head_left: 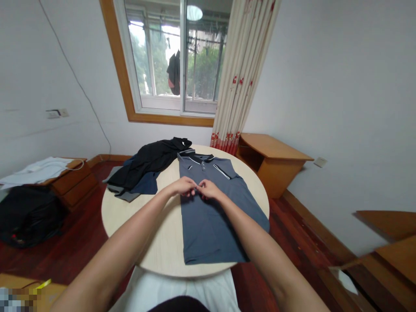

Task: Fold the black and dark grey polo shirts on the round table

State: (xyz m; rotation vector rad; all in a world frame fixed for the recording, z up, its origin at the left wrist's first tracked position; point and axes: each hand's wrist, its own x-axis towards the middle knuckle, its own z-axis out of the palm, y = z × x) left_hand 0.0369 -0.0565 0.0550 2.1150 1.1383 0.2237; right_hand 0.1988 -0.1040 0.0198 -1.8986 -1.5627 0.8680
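Note:
A grey polo shirt lies spread on a round table, its dark collar, trimmed in white, pointing towards the window. Its left edge runs nearly straight, and a white-trimmed sleeve cuff lies on its upper right. Over the shirt's chest, my left hand and my right hand meet at the fingertips. Both have their fingers bent and pinched together. Whatever is between the fingertips is too small or too hidden to make out.
The pale round table carries a pile of dark clothes left of the shirt. Behind stand a curtain and a wooden desk. A black bag and a wooden cabinet with white cloth are at left.

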